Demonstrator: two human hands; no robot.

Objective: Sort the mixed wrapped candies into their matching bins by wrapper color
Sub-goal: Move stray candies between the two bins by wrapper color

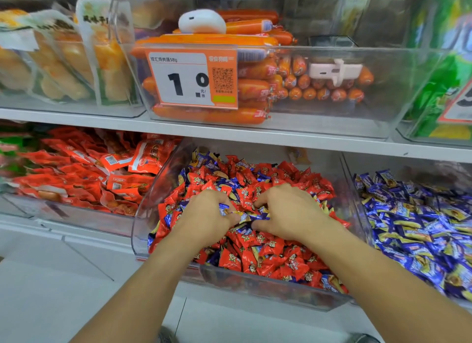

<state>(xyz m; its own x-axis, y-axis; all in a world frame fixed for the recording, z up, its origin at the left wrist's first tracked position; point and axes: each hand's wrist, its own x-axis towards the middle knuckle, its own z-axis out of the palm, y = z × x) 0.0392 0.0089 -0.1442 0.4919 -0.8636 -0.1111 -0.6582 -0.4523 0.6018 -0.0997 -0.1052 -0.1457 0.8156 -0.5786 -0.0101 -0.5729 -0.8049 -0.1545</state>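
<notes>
A clear middle bin (255, 289) on the lower shelf holds mostly red wrapped candies (258, 256) with blue wrapped candies (204, 161) mixed in. Both my hands are down in this pile. My left hand (207, 215) has its fingers curled round several blue candies (224, 210). My right hand (288, 212) pinches a blue candy (259, 216) between thumb and fingers, right beside the left hand. The clear bin at the right (357, 207) is filled with blue wrapped candies (419, 222).
A bin of red snack packets (84, 174) stands left of the middle bin. The upper shelf carries a clear bin of orange sausages (255, 87) with an orange price tag (191, 77), pale packaged snacks (63, 61) at left and green packets (444, 87) at right. White floor tiles lie below.
</notes>
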